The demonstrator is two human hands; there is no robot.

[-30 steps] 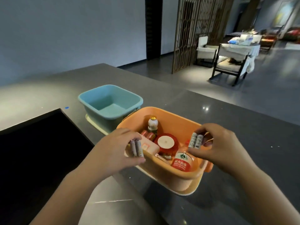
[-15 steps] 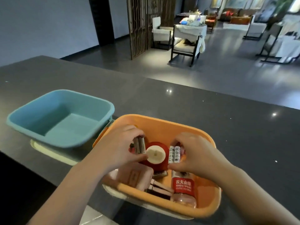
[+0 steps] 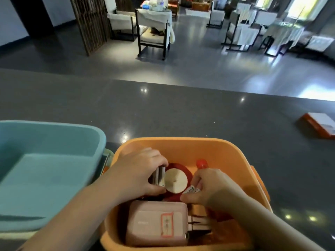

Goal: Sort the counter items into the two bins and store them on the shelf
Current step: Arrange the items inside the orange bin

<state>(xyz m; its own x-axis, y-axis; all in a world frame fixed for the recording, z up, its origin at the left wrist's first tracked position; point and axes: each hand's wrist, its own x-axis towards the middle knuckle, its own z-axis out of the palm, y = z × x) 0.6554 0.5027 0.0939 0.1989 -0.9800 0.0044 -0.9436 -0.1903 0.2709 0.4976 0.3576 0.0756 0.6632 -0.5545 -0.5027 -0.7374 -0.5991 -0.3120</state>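
Note:
Both my hands are down inside the orange bin (image 3: pixel 213 147) at the counter's near edge. My left hand (image 3: pixel 134 173) pinches a pair of dark batteries (image 3: pixel 159 176) beside a red round tin with a pale lid (image 3: pixel 176 180). My right hand (image 3: pixel 212 187) holds a pair of white batteries (image 3: pixel 191 190), mostly hidden under its fingers. A pink box (image 3: pixel 157 223) lies in the bin's near part, and a bottle's red cap (image 3: pixel 201 163) shows behind my right hand. The blue bin (image 3: pixel 54 140) stands to the left and holds nothing that I can see.
An orange and white box (image 3: pixel 319 125) lies on the dark counter (image 3: pixel 181 109) at the far right. Beyond the counter's far edge are a grey floor, chairs (image 3: pixel 154 31) and a wooden screen (image 3: pixel 88 24).
Both hands have gone from above the orange bin down into it, each still holding its batteries. My view has swung to the right and closer, so the blue bin now sits at the left edge.

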